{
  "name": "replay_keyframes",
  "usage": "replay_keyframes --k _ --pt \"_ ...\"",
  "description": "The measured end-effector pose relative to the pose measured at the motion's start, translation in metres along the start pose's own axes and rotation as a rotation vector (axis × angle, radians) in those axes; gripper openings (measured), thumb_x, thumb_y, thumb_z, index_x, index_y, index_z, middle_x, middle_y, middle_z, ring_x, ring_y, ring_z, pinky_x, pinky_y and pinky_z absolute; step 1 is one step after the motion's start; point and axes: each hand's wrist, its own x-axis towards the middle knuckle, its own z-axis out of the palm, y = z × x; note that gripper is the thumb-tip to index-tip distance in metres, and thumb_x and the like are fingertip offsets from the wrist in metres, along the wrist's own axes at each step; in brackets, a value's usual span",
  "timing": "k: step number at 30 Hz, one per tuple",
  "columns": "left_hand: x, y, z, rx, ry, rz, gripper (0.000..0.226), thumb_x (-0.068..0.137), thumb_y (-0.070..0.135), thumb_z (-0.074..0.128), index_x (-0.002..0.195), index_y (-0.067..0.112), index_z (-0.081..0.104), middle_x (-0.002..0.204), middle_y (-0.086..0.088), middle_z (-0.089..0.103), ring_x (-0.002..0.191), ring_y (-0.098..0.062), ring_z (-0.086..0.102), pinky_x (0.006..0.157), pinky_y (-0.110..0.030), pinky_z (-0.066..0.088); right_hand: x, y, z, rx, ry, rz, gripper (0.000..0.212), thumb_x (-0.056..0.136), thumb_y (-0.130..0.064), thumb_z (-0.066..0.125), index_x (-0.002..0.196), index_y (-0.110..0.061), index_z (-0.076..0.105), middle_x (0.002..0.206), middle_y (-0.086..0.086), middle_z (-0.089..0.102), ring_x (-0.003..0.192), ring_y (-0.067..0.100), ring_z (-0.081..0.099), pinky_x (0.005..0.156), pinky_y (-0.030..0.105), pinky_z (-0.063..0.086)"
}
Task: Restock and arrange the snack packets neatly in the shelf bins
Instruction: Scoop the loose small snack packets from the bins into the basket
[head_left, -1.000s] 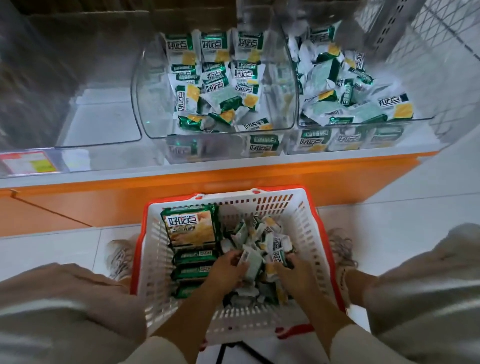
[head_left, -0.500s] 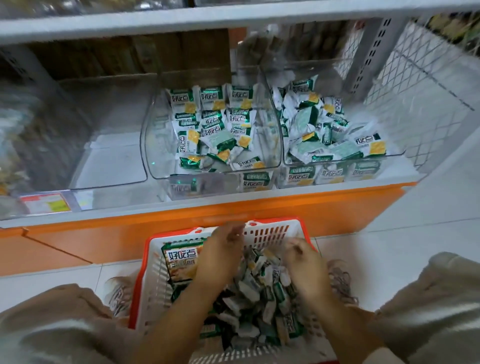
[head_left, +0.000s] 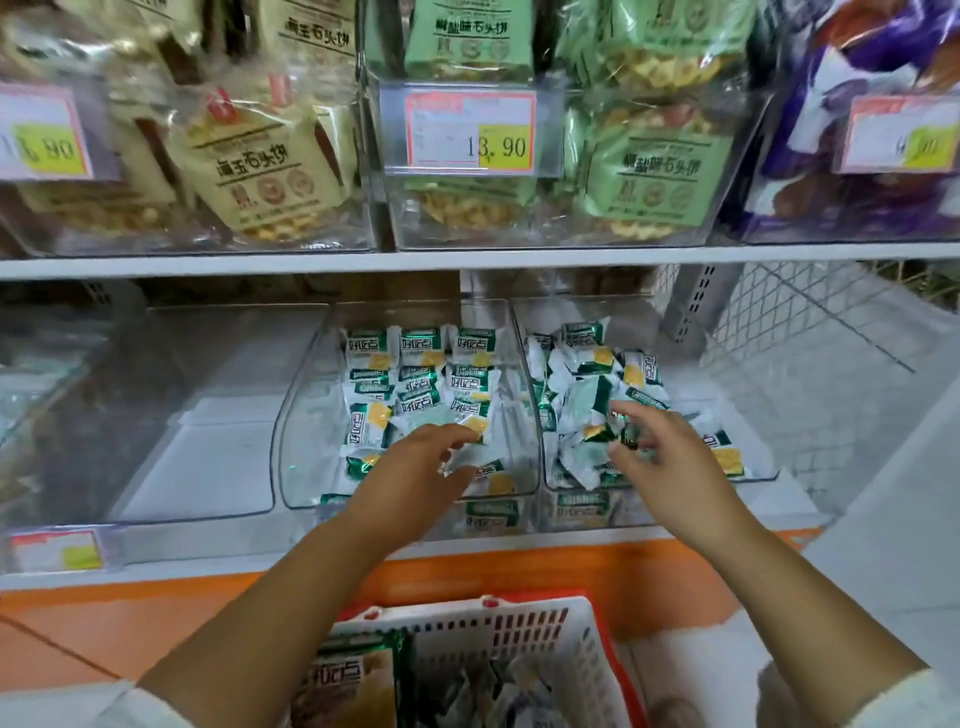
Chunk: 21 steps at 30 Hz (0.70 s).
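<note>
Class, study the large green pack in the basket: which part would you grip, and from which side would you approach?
From above. The large green pack lies face up at the left side of the basket, so its right edge, beside the loose small packets, is probably freest to pinch.

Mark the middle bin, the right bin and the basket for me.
middle bin (head_left: 310, 415): head view, on its clear left wall.
right bin (head_left: 764, 467): head view, on its front right corner.
basket (head_left: 524, 631): head view, on its white slotted far wall.
</note>
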Motion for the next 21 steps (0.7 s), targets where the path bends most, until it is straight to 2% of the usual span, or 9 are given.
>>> replay_keyframes --k 2,5,8,11,14,16,18,19,21 --pt "0.009 -0.007 0.006 -0.012 0.001 0.000 0.034 0.094 0.031 0.065 0.127 0.037 0.060 0.112 0.015 0.057 0.102 -0.005 0.059 0.082 -0.015 0.044 0.016 0.007 0.010 0.021 -0.080 0.048 0.062 0.092 -0.040 0.060 0.147 -0.039 0.030 0.151 0.001 0.033 0.133 0.022 0.041 0.106 0.038 0.039" --pt "0.020 -0.016 0.014 -0.038 -0.009 0.021 0.035 0.094 0.036 0.064 0.129 0.039 0.058 0.119 0.017 0.060 0.101 0.003 0.058 0.079 -0.009 0.043 0.038 0.008 0.020 0.076 -0.127 0.105 0.077 0.089 -0.052 0.059 0.150 -0.046 0.012 0.160 -0.003 0.016 0.142 0.023 0.031 0.111 0.048 0.035" --pt "0.032 -0.023 0.016 0.003 -0.094 0.014 0.043 0.093 0.040 0.064 0.135 0.040 0.052 0.128 0.013 0.057 0.107 -0.004 0.058 0.088 -0.021 0.049 0.055 0.003 0.025 0.073 -0.143 0.145 0.078 0.091 -0.052 0.056 0.151 -0.045 0.007 0.162 -0.006 0.003 0.145 0.024 0.025 0.113 0.046 0.033" --pt "0.048 -0.029 0.016 0.033 -0.204 -0.036 0.057 0.090 0.042 0.068 0.142 0.038 0.047 0.137 0.009 0.054 0.112 -0.009 0.058 0.093 -0.028 0.050 0.062 -0.002 0.034 -0.032 -0.156 0.110 0.069 0.093 -0.045 0.058 0.150 -0.045 0.018 0.161 -0.008 -0.003 0.134 0.024 0.040 0.101 0.038 0.039" --pt "0.059 -0.032 0.020 0.023 -0.369 -0.095 0.068 0.086 0.044 0.072 0.147 0.033 0.043 0.140 0.008 0.053 0.110 -0.007 0.056 0.090 -0.024 0.047 0.063 -0.006 0.042 -0.057 -0.082 0.028 0.051 0.094 -0.029 0.062 0.138 -0.043 0.041 0.155 -0.009 0.014 0.101 0.019 0.053 0.087 0.031 0.045" --pt "0.062 -0.035 0.025 0.092 -0.421 -0.069 0.070 0.085 0.050 0.071 0.146 0.031 0.043 0.143 0.007 0.052 0.119 -0.008 0.054 0.095 -0.023 0.044 0.062 -0.004 0.042 -0.001 -0.044 -0.005 0.047 0.092 -0.015 0.065 0.128 -0.041 0.050 0.139 -0.006 0.030 0.101 0.025 0.055 0.083 0.031 0.049" --pt "0.066 -0.036 0.028 0.142 -0.459 -0.039 0.068 0.087 0.049 0.068 0.147 0.028 0.042 0.144 0.004 0.052 0.124 -0.010 0.053 0.098 -0.022 0.041 0.061 -0.002 0.041 0.082 -0.028 -0.030 0.049 0.089 -0.007 0.067 0.120 -0.042 0.054 0.126 -0.004 0.035 0.103 0.027 0.054 0.077 0.022 0.049" --pt "0.068 -0.037 0.030 0.180 -0.479 -0.021 0.066 0.089 0.047 0.067 0.147 0.026 0.042 0.143 0.001 0.054 0.124 -0.013 0.054 0.096 -0.021 0.039 0.060 -0.001 0.039 0.115 -0.038 -0.029 0.050 0.089 -0.006 0.067 0.119 -0.043 0.054 0.125 -0.004 0.036 0.102 0.025 0.053 0.072 0.015 0.047" --pt "0.071 -0.037 0.032 0.238 -0.505 -0.007 0.058 0.091 0.041 0.066 0.142 0.022 0.047 0.139 -0.002 0.057 0.121 -0.017 0.056 0.092 -0.020 0.038 0.058 -0.002 0.035 0.152 -0.108 -0.001 0.049 0.090 -0.012 0.066 0.123 -0.045 0.051 0.132 -0.007 0.036 0.093 0.008 0.052 0.064 0.005 0.045"
